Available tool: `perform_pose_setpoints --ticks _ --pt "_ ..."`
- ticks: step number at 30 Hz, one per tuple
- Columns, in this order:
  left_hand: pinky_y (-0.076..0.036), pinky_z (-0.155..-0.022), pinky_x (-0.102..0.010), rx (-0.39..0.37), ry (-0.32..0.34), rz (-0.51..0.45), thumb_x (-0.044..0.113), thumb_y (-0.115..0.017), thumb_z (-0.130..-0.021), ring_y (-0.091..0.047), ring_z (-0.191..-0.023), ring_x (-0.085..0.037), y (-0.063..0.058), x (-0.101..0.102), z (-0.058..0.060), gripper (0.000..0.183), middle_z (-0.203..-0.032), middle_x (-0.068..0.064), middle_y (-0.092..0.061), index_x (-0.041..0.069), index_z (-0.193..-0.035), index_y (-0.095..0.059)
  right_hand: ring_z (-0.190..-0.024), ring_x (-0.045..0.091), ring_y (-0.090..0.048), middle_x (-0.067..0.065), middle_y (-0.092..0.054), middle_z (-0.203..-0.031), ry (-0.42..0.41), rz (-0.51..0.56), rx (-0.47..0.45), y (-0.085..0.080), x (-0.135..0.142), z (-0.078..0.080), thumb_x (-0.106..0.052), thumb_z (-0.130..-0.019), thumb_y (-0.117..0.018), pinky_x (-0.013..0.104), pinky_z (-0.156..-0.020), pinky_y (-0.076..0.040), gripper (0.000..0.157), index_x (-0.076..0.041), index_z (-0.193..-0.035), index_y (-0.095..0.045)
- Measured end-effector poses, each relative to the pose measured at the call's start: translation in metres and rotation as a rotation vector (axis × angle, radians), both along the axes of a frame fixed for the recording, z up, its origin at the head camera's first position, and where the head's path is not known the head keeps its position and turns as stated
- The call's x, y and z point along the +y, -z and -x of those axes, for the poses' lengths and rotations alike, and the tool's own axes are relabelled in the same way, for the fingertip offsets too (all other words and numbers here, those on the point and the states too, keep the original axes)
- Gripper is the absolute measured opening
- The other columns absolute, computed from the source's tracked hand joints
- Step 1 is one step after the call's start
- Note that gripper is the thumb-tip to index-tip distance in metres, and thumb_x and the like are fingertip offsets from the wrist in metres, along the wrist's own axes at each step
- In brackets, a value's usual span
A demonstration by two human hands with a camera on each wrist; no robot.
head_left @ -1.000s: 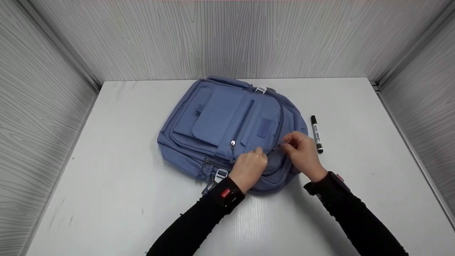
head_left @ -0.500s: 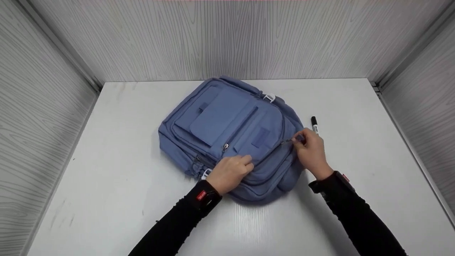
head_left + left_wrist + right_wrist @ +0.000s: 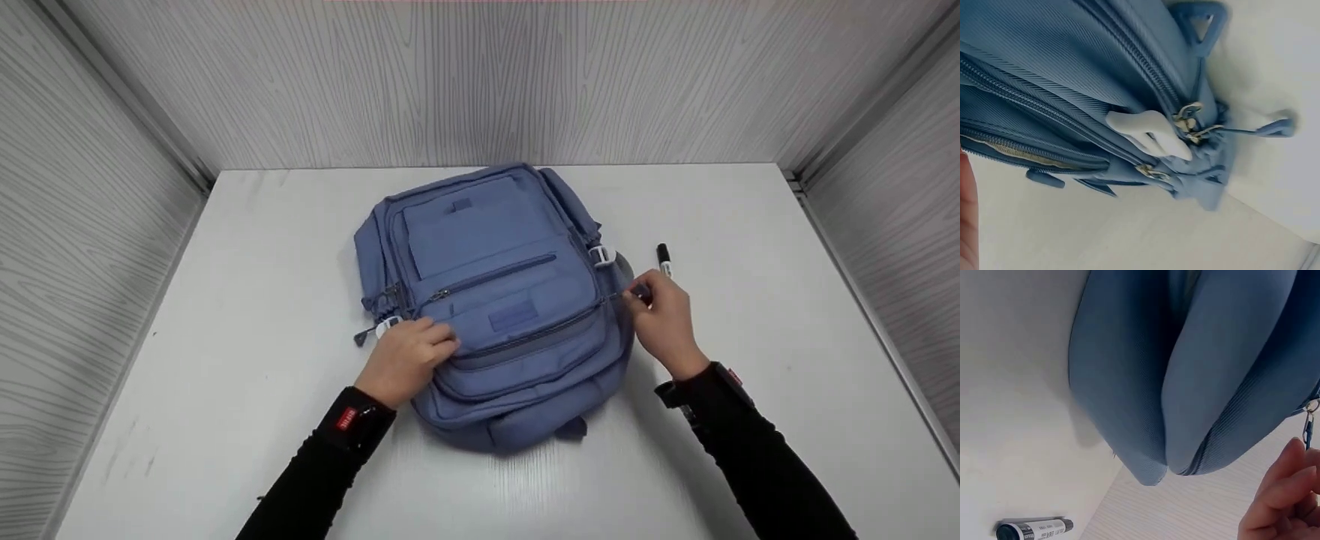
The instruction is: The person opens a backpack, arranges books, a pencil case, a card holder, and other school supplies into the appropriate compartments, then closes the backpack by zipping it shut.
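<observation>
A blue backpack (image 3: 487, 232) lies front side up on the white table, its base toward the back wall. My right hand (image 3: 664, 322) pinches a zipper pull (image 3: 1308, 427) at the right end of the pocket zipper below the label patch (image 3: 514, 316). The left hand (image 3: 405, 356) grips the pocket cloth near that zipper's other end, fingers curled and their tips partly hidden. In the left wrist view the zipper (image 3: 1033, 154) gapes, with pale lining showing. A white buckle (image 3: 1150, 134) and more zipper pulls (image 3: 1275, 128) are at the bag's side.
A black-and-white marker (image 3: 664, 259) lies right of the backpack, partly behind the right hand in the head view. Grey wood-grain panels (image 3: 480, 82) wall the table (image 3: 262, 420) at the back and both sides.
The backpack has turned so its top faces nearer the front. My left hand has moved left along the bag; the right hand has shifted slightly right with the zipper pull.
</observation>
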State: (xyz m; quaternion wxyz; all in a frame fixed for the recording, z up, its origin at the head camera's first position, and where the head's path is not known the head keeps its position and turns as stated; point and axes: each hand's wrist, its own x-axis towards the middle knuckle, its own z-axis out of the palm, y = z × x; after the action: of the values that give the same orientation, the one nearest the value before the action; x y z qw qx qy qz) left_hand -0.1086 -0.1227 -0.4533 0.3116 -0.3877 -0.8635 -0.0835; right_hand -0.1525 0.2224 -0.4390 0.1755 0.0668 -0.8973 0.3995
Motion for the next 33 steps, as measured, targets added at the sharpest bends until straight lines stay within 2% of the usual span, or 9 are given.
perform_pose_setpoints --ticks 5,9,12,15,18,20,23,29,33 --pt "-0.047 -0.058 -0.030 -0.041 -0.084 0.007 0.016 -0.074 -0.082 -0.061 -0.072 -0.018 -0.006 -0.006 -0.001 0.007 -0.086 0.003 -0.072 0.015 -0.084 -0.080 -0.075 0.019 -0.053 0.020 -0.064 -0.084 -0.016 -0.004 -0.032 0.002 -0.001 -0.005 0.006 -0.087 -0.065 0.025 -0.069 -0.039 0.003 0.005 -0.086 -0.061" --pt "-0.049 -0.067 -0.036 -0.214 -0.197 0.039 0.016 -0.078 -0.080 -0.063 -0.078 -0.023 -0.024 0.003 -0.013 0.009 -0.090 -0.002 -0.071 0.012 -0.088 -0.079 -0.072 0.007 -0.052 0.018 -0.066 -0.084 -0.033 -0.009 -0.066 0.005 0.002 -0.012 0.004 -0.088 -0.065 0.020 -0.066 -0.040 0.002 0.003 -0.089 -0.064" --pt "-0.050 -0.070 -0.037 -0.324 -0.251 0.052 0.020 -0.080 -0.079 -0.063 -0.081 -0.024 -0.044 0.024 -0.022 0.013 -0.091 -0.003 -0.071 0.010 -0.087 -0.077 -0.071 -0.001 -0.050 0.017 -0.067 -0.084 -0.050 -0.001 -0.077 0.004 0.004 -0.016 0.001 -0.089 -0.065 0.018 -0.064 -0.040 0.002 0.002 -0.091 -0.066" --pt "-0.050 -0.069 -0.035 -0.361 -0.245 0.077 0.024 -0.078 -0.082 -0.063 -0.080 -0.023 -0.061 0.053 -0.025 0.014 -0.089 -0.003 -0.070 0.010 -0.086 -0.076 -0.069 -0.004 -0.048 0.016 -0.066 -0.082 -0.066 0.015 -0.069 0.003 0.002 -0.019 0.000 -0.089 -0.067 0.016 -0.062 -0.040 0.004 0.003 -0.091 -0.065" --pt "-0.052 -0.071 -0.034 -0.427 -0.253 0.153 0.028 -0.076 -0.085 -0.064 -0.082 -0.022 -0.068 0.081 -0.024 0.019 -0.091 -0.003 -0.070 0.010 -0.092 -0.076 -0.066 -0.005 -0.047 0.016 -0.066 -0.079 -0.085 0.033 -0.057 0.002 -0.001 -0.021 0.002 -0.087 -0.068 0.015 -0.059 -0.040 0.004 0.004 -0.091 -0.066" --pt "-0.055 -0.070 -0.035 -0.455 -0.272 0.195 0.024 -0.075 -0.086 -0.065 -0.081 -0.022 -0.065 0.097 -0.020 0.016 -0.091 -0.004 -0.069 0.009 -0.092 -0.076 -0.064 -0.005 -0.047 0.016 -0.065 -0.078 -0.096 0.047 -0.057 0.001 -0.003 -0.023 0.004 -0.086 -0.068 0.014 -0.058 -0.040 0.004 0.003 -0.090 -0.066" --pt "-0.059 -0.064 -0.034 -0.422 -0.306 0.234 0.013 -0.072 -0.087 -0.066 -0.077 -0.021 -0.056 0.113 -0.015 0.007 -0.086 -0.005 -0.068 0.007 -0.088 -0.075 -0.062 -0.004 -0.046 0.015 -0.064 -0.076 -0.106 0.051 -0.073 0.001 -0.006 -0.025 0.004 -0.085 -0.070 0.014 -0.057 -0.040 0.005 0.002 -0.089 -0.068" --pt "-0.056 -0.050 -0.028 -0.216 -0.302 0.271 0.001 -0.066 -0.084 -0.065 -0.060 -0.015 -0.040 0.129 -0.013 0.014 -0.071 -0.002 -0.065 0.009 -0.074 -0.073 -0.064 -0.004 -0.047 0.014 -0.065 -0.077 -0.111 0.034 -0.079 0.001 -0.004 -0.028 0.003 -0.084 -0.071 0.013 -0.058 -0.041 0.004 0.001 -0.088 -0.069" --pt "-0.057 -0.051 -0.029 -0.232 -0.233 0.309 0.001 -0.065 -0.085 -0.067 -0.061 -0.015 -0.041 0.128 -0.011 0.015 -0.070 -0.002 -0.067 0.010 -0.074 -0.071 -0.064 -0.006 -0.046 0.014 -0.067 -0.077 -0.100 0.018 -0.025 0.002 0.000 -0.024 0.004 -0.083 -0.071 0.011 -0.059 -0.040 0.004 0.001 -0.087 -0.069"
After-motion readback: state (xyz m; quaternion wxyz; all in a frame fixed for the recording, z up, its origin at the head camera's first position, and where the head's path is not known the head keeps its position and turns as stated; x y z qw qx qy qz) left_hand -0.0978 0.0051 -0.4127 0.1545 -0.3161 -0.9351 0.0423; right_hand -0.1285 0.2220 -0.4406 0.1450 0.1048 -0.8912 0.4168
